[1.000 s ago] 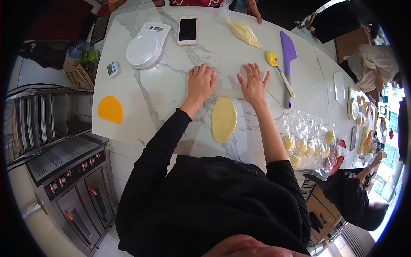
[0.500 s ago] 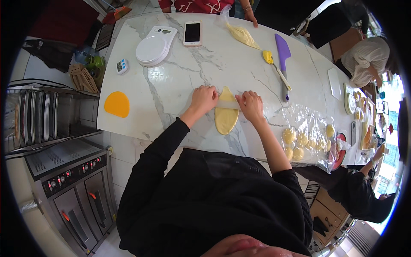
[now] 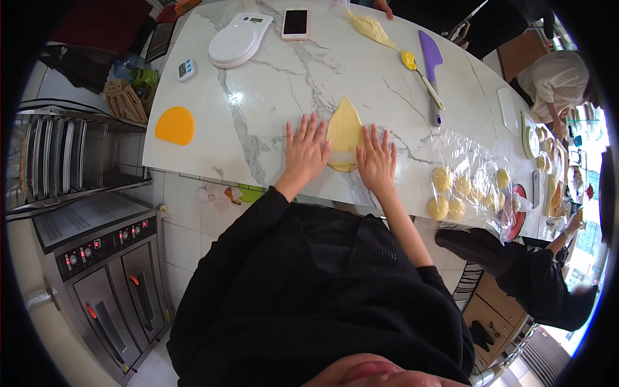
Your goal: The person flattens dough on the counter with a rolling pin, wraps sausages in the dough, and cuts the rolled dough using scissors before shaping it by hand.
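A flat, elongated piece of pale yellow dough (image 3: pixel 345 126) lies on the marble-patterned table, its narrow tip pointing away from me. Across its near part runs a short whitish rolling pin (image 3: pixel 342 157), its ends hidden under my palms. My left hand (image 3: pixel 305 151) rests flat at the pin's left end, fingers stretched forward and apart. At the right end my right hand (image 3: pixel 377 160) lies the same way, palm down beside the dough. Neither hand has its fingers wrapped round the pin.
Dough balls (image 3: pixel 456 187) lie under clear plastic film at the right. Farther off are a purple spatula (image 3: pixel 431 71), a yellow-tipped spoon (image 3: pixel 422 79), a piping bag (image 3: pixel 373 29), a phone (image 3: pixel 296 24) and a scale (image 3: pixel 237 44). An orange scraper (image 3: pixel 175 126) and timer (image 3: pixel 186 69) sit left.
My hands have gone from curled round the pin's ends to flat with fingers stretched out. The pin has come toward me, to the dough's near end. The whole view has shifted slightly.
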A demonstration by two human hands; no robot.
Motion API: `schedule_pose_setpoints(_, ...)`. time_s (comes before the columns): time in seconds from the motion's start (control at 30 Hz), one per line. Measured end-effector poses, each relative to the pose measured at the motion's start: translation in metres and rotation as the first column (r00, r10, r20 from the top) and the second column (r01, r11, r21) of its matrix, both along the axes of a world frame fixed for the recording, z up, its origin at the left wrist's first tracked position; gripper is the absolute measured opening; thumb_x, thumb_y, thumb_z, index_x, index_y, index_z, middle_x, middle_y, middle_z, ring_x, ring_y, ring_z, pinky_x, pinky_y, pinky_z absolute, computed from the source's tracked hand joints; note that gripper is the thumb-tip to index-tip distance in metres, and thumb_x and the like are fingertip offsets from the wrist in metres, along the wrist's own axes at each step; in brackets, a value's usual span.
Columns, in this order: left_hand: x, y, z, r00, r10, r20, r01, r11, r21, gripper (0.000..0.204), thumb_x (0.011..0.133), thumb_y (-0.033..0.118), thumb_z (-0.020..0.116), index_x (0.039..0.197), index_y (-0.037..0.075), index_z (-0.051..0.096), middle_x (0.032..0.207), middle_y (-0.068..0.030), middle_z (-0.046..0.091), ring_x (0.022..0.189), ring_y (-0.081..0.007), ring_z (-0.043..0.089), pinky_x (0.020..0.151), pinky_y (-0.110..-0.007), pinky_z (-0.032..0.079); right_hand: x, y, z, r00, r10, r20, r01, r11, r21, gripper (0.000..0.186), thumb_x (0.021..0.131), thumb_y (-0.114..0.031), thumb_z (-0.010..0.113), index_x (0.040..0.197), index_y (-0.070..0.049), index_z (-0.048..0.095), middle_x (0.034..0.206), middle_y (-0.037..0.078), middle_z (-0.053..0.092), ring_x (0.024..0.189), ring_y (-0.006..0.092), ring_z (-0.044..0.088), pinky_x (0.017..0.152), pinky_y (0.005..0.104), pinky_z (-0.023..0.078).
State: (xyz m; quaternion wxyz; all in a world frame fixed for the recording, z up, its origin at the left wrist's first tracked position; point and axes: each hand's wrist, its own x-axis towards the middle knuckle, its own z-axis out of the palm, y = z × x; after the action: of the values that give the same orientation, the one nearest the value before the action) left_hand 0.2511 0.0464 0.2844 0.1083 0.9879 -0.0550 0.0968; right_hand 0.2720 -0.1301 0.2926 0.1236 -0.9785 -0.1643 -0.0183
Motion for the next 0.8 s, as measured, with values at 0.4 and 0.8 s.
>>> schedule_pose_setpoints(0.4,-0.071,0.002,0.005,0.962,-0.252,0.105,0.264,0.956,-0.129,0.039,0.070,0.018,0.060,0.108,0.014,0.053,0.104,0.0050,0.052,0.093,-0.0137,0.043,0.081,-0.034,0.032,-0.065,-0.037,0.003,0.983,0.182,0.037,-0.185,0.943,0.278,0.042,0.068,-0.008,0.059,0.109,-0.014,0.052,0.102,0.005,0.050,0.094,0.0226,0.044,0.086,0.0408,0.028)
schedule_pose_setpoints(0.8,0.107,0.011,0.000,0.995,-0.055,0.083,0.058,0.998,-0.039,0.048,0.086,0.032,0.033,0.126,0.006,0.032,0.134,-0.0092,0.026,0.126,-0.0253,0.018,0.101,-0.049,0.006,0.105,-0.004,-0.002,0.967,-0.043,0.252,0.035,0.999,0.034,0.047,0.086,-0.038,0.035,0.122,-0.009,0.038,0.126,0.008,0.035,0.122,0.0257,0.023,0.098,0.0538,0.004)
